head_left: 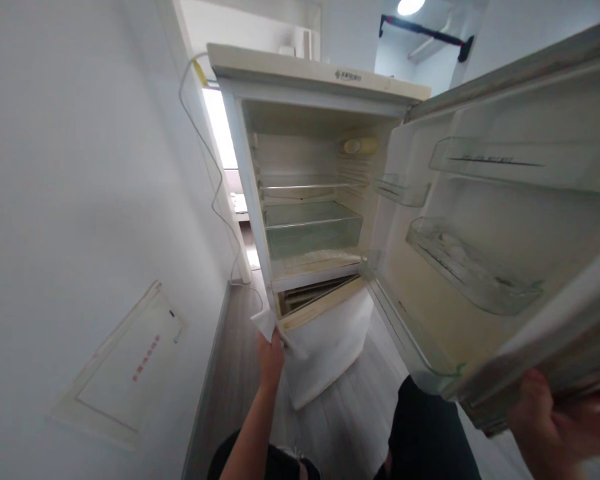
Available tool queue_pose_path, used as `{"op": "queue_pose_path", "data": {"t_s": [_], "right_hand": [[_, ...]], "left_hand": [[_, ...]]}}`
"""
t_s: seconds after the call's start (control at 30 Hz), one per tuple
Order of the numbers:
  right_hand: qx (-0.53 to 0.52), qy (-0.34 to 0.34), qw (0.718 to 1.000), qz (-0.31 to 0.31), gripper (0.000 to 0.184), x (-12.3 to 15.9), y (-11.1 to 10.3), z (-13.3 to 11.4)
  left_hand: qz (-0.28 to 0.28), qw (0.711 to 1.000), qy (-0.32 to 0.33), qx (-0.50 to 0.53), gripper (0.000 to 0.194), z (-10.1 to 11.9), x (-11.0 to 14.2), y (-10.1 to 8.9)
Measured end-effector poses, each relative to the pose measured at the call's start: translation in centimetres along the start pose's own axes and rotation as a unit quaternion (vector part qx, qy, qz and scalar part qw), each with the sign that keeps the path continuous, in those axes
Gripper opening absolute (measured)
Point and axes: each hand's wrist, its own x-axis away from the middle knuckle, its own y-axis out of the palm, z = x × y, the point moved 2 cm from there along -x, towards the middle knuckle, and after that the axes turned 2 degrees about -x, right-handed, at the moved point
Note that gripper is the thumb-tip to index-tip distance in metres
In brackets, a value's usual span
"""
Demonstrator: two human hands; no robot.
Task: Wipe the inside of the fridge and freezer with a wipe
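A white refrigerator stands in front of me with its upper door swung wide to the right. Its lower door is ajar, showing a dark gap above. My left hand is closed on a white wipe or tissue, beside the lower door's left edge. At the bottom outer corner of the upper door, my right hand is wrapped round the edge, somewhat blurred. Inside are a glass shelf and a clear drawer. Clear door racks line the open door.
A white wall with a panel bearing red writing rises close on the left. A loose cord hangs beside the refrigerator. My knees are low over the grey wood-look floor. A dark bar spans the doorway behind.
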Motion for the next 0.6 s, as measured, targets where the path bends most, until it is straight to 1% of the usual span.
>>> {"op": "queue_pose_path", "data": {"t_s": [0.03, 0.1, 0.13, 0.2, 0.23, 0.27, 0.33, 0.37, 0.4, 0.43, 0.47, 0.5, 0.53, 0.57, 0.6], "right_hand": [[-0.004, -0.012, 1.000, 0.007, 0.089, 0.0, 0.7, 0.4], [-0.017, 0.007, 1.000, -0.004, 0.083, -0.5, 1.6, 1.1], [-0.016, 0.021, 1.000, -0.006, 0.079, -0.8, 1.7, 1.3], [0.008, 0.034, 0.999, -0.025, 0.074, -1.2, 1.3, 1.2], [0.018, 0.022, 0.999, -0.028, 0.073, -1.1, 0.9, 0.8], [0.022, -0.007, 0.999, -0.024, 0.073, -0.7, 0.4, 0.1], [0.001, -0.081, 0.996, -0.023, 0.072, 1.5, -0.8, -2.1], [-0.025, -0.101, 0.993, -0.049, 0.074, 3.2, -1.3, -3.3], [-0.072, -0.100, 0.985, -0.119, 0.074, 5.3, -1.5, -4.6], [-0.115, -0.102, 0.964, -0.216, 0.072, 7.6, -1.6, -5.9], [-0.140, -0.123, 0.934, -0.303, 0.069, 10.1, -1.6, -7.1], [-0.155, -0.173, 0.904, -0.359, 0.063, 12.5, -1.7, -8.1], [-0.155, -0.197, 0.880, -0.403, 0.058, 14.6, -1.7, -8.6], [-0.145, -0.188, 0.872, -0.429, 0.054, 16.4, -1.6, -8.6], [-0.133, -0.178, 0.870, -0.439, 0.050, 17.8, -1.6, -8.2]], "left_hand": [[-0.003, 1.000, 0.000, 0.011, 0.044, -0.3, 2.5, -0.3], [-0.008, 0.999, -0.011, 0.029, 0.051, -0.8, 7.5, -0.6], [-0.030, 0.997, -0.018, 0.067, 0.052, -0.9, 9.9, -0.5], [-0.060, 0.991, -0.038, 0.110, 0.055, -1.2, 14.2, 0.0], [-0.080, 0.988, -0.046, 0.124, 0.058, -1.4, 16.1, 0.2], [-0.108, 0.984, -0.048, 0.132, 0.060, -1.5, 17.9, 0.5], [-0.173, 0.974, -0.037, 0.142, 0.063, -1.9, 20.9, 0.9], [-0.209, 0.967, -0.024, 0.142, 0.064, -2.2, 22.1, 1.1], [-0.241, 0.960, -0.006, 0.140, 0.064, -2.4, 23.2, 1.1], [-0.271, 0.953, 0.009, 0.137, 0.063, -2.6, 24.0, 1.1], [-0.296, 0.945, 0.020, 0.135, 0.062, -2.6, 24.6, 1.1], [-0.314, 0.940, 0.023, 0.134, 0.060, -2.5, 25.1, 1.0], [-0.324, 0.936, 0.023, 0.133, 0.058, -2.1, 25.3, 0.8], [-0.327, 0.935, 0.024, 0.133, 0.056, -1.3, 25.4, 0.7], [-0.323, 0.936, 0.036, 0.137, 0.053, -0.2, 25.4, 0.5]]}}
